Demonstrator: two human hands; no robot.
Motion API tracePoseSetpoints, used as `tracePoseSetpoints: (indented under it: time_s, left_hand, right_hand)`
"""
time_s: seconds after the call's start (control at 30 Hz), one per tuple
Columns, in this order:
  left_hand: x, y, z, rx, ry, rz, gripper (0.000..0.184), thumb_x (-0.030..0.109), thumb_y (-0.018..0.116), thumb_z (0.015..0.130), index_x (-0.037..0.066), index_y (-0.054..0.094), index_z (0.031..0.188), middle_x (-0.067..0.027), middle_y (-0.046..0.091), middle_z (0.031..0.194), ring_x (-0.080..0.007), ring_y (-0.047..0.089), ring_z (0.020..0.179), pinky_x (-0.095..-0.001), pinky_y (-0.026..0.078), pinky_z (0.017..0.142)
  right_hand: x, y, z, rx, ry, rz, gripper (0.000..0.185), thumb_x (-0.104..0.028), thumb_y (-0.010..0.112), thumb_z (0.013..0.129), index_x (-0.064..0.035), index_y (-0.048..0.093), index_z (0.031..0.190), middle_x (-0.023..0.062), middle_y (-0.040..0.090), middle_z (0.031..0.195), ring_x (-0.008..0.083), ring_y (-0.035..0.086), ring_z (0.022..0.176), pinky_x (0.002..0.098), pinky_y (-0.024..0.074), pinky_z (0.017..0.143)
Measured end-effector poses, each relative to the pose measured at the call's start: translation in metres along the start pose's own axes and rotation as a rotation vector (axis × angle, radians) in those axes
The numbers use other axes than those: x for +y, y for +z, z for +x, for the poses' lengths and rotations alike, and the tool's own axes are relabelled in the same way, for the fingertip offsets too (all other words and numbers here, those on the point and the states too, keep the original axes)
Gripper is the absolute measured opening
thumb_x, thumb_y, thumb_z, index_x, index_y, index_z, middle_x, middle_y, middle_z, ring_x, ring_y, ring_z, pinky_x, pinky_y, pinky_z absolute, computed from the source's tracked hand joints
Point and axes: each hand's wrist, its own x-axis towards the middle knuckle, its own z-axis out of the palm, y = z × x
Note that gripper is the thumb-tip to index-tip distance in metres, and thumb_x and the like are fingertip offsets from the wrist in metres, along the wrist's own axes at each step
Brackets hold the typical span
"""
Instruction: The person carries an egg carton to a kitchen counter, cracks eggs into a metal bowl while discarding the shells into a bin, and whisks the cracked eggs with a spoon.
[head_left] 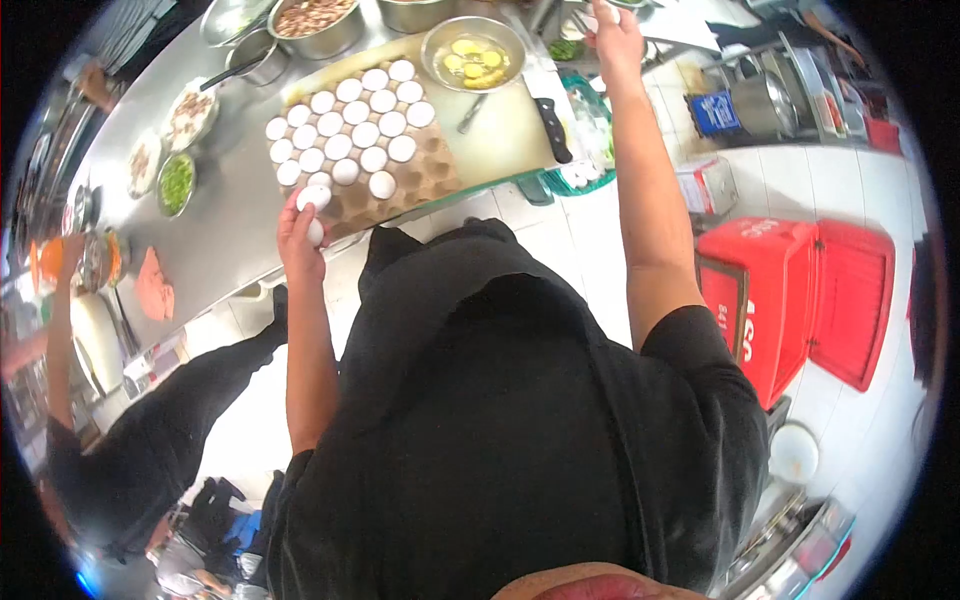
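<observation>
My left hand (297, 243) is closed at the near left corner of a cardboard egg tray (430, 165), with a white egg (316, 233) in its grip and another egg (314, 197) at its fingertips. Rows of white eggs fill much of the tray; the cups along its near and right sides hold none. Far out at the top right, my right hand (618, 48) is closed around a white, egg-like piece, partly cut off by the frame edge. Between the hands, a metal bowl (430, 62) holds several cracked eggs with whole yolks.
Right of the tray lie a black-handled knife (553, 130) and a green basket (590, 185) with white shells. Bowls of chopped greens (177, 185) and meat (318, 18) stand left and behind. A co-worker's arm (62, 340) reaches in at left. A red box (765, 290) stands at right.
</observation>
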Motion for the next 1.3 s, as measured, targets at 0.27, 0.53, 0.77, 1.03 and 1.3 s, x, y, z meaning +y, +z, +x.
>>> tracePoseSetpoints:
  time_s: [0.27,0.53,0.77,1.03,1.3]
  left_hand:
    - [0.005,0.020,0.001,-0.068,0.004,0.151,0.043,0.011,0.062,0.093,0.002,0.051,0.134,-0.0061,0.063,0.103,-0.0095,0.057,0.062,-0.0210,0.039,0.043]
    - [0.008,0.075,0.002,-0.183,-0.035,0.286,0.042,0.009,0.064,0.091,0.006,0.054,0.132,-0.0043,0.061,0.097,-0.0085,0.057,0.062,-0.0196,0.038,0.042]
    - [-0.006,0.137,-0.004,-0.431,-0.098,0.371,0.042,0.014,0.068,0.089,0.008,0.057,0.129,-0.0031,0.061,0.098,-0.0072,0.056,0.063,-0.0186,0.040,0.046]
    - [-0.010,0.133,-0.009,-0.427,0.137,0.717,0.042,0.013,0.070,0.087,0.006,0.059,0.127,-0.0041,0.065,0.106,-0.0143,0.061,0.093,-0.0271,0.052,0.073]
    - [-0.013,0.067,0.000,-0.136,0.596,1.125,0.036,0.015,0.072,0.085,0.004,0.063,0.118,-0.0124,0.064,0.107,-0.0274,0.060,0.104,-0.0389,0.047,0.092]
  right_hand:
    - [0.228,-0.108,-0.007,0.029,-0.116,-0.802,0.065,-0.039,0.071,0.079,0.0022,0.058,0.128,0.0238,0.066,0.117,0.0376,0.065,0.105,0.0437,0.0499,0.091]
    - [0.125,-0.009,-0.150,-0.361,-0.019,0.034,0.043,-0.009,0.067,0.089,-0.0087,0.056,0.131,0.0060,0.062,0.119,0.0118,0.063,0.087,0.0283,0.0532,0.080]
    - [0.020,0.049,-0.210,-0.835,-0.349,0.190,0.059,-0.011,0.074,0.079,-0.0121,0.054,0.134,0.0132,0.060,0.120,0.0238,0.063,0.095,0.0351,0.0536,0.083]
    - [0.114,-0.041,-0.186,-0.081,0.359,0.454,0.041,-0.005,0.065,0.079,-0.0012,0.048,0.117,0.0118,0.063,0.094,0.0176,0.064,0.076,0.0295,0.0537,0.068]
    - [0.250,-0.075,-0.161,0.260,0.621,0.375,0.041,-0.014,0.051,0.098,-0.0059,0.042,0.137,0.0124,0.058,0.111,0.0236,0.062,0.092,0.0359,0.0538,0.072]
